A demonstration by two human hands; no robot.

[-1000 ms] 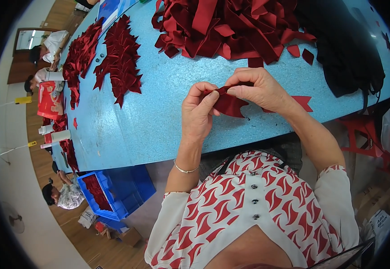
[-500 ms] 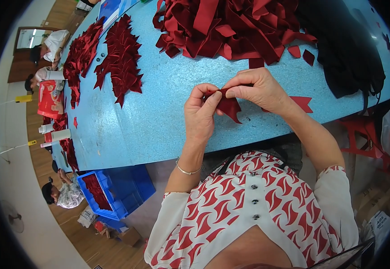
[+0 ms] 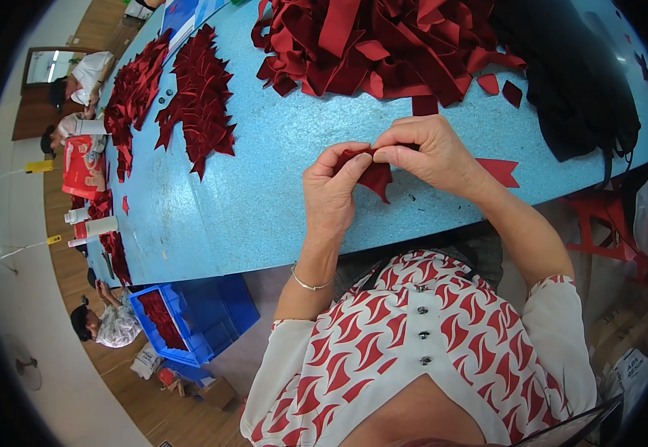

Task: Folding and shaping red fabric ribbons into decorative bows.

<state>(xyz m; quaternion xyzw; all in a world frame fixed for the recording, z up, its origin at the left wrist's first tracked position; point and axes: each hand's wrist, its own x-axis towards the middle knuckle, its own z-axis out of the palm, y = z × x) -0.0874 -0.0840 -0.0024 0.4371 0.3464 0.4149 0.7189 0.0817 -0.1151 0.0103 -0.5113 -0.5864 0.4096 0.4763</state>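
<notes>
Both hands meet over the near part of the blue table (image 3: 264,216), pinching one dark red ribbon piece (image 3: 376,181). My left hand (image 3: 331,186) grips its left side between thumb and fingers. Close against it, my right hand (image 3: 428,153) pinches the other side, thumb tip near the left thumb. A pointed end of the ribbon hangs below the fingers; the part inside my grip is hidden. Just right of my right wrist lies a flat red ribbon strip (image 3: 500,172) with a notched end.
Beyond my hands rises a big heap of red ribbon pieces (image 3: 383,52). Black cloth (image 3: 562,82) lies at the right. Folded ribbon pieces (image 3: 197,97) are piled at the left. A blue crate (image 3: 171,316) stands below the table's left edge. Other people (image 3: 111,320) sit farther left.
The hanging ribbon end has shifted slightly left and up between my fingers. Both hands keep their pinch and have barely moved.
</notes>
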